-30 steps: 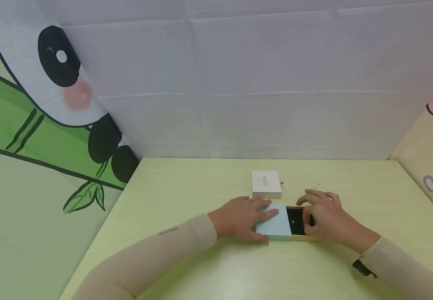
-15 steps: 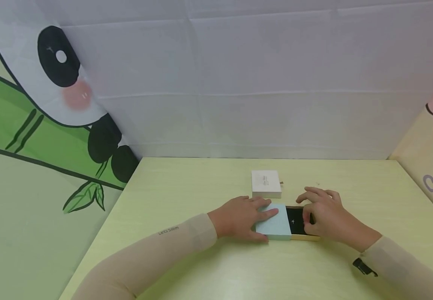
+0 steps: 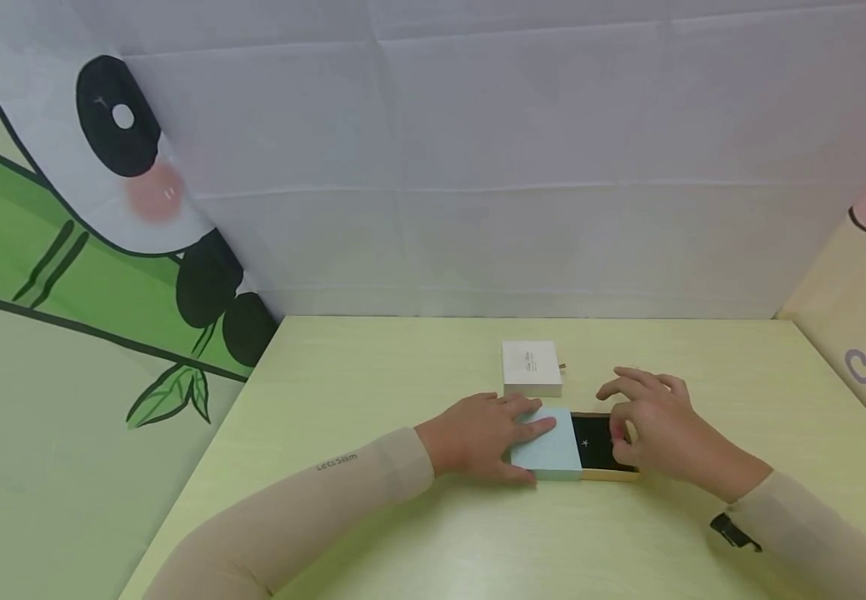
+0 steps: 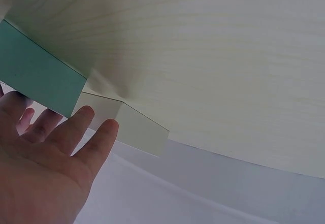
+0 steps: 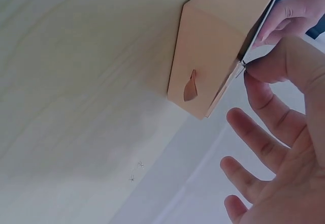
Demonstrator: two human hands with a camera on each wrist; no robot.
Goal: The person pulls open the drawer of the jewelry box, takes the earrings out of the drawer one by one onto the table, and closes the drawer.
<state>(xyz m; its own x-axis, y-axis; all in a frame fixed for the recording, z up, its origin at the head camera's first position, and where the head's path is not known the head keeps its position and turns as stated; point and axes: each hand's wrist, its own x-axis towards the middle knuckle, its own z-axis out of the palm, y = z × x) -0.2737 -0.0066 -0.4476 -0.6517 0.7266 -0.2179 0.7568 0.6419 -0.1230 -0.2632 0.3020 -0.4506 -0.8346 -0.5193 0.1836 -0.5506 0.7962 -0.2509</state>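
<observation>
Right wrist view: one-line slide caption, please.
Right hand pinching a tiny greyish star-like piece over a tan cardboard drawer; two similar stars lie on the pale wooden tabletop.

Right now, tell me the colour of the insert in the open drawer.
The insert is black, seen best in the head view.

Views, three: one head-worn, two wrist-worn.
Head: from above, farthest off, facing forward and down over the tabletop [image 3: 402,533]. Left wrist: close, low, tilted, facing the blue box cover [image 4: 40,66] and white box [image 4: 139,130], both shared with head. Right wrist: close, tilted, facing the tan drawer [image 5: 208,51] end-on; drawer shared with head.
</observation>
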